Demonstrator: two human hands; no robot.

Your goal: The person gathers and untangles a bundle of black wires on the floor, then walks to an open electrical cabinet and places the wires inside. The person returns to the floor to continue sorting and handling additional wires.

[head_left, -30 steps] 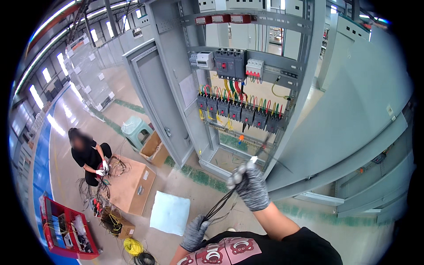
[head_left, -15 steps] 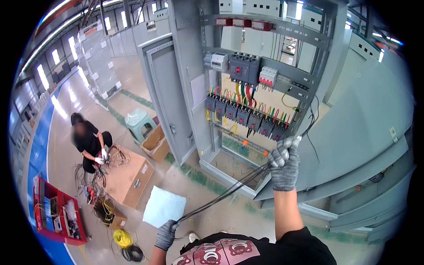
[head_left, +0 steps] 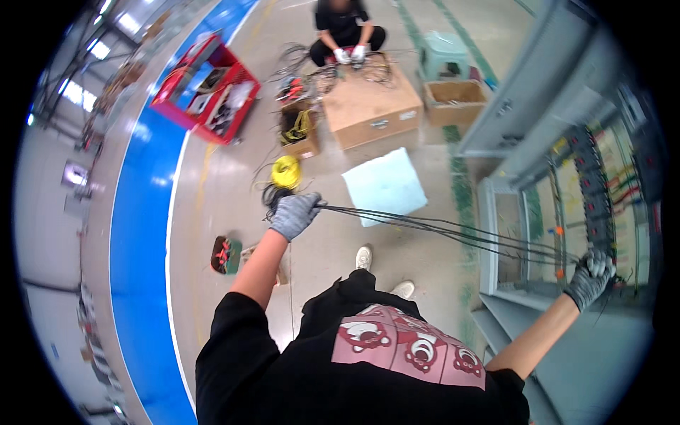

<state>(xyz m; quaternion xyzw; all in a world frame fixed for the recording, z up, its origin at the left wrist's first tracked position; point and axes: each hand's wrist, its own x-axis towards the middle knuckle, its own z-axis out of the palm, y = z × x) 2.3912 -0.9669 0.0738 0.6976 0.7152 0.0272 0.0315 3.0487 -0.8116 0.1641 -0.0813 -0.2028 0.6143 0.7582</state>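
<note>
Cabinet, grey, stood at three o'clock; wooden box sat at twelve; pale blue pad lay near centre, toward two; left hand at nine and right hand toward four clasped black wires, strung between them

mottled grey-gloved hands, black wires, black shirt with pink-squared bear print in maroon and white, pale blue pad, yellow coil, red crate, blue floor stripe, light brown box
</note>
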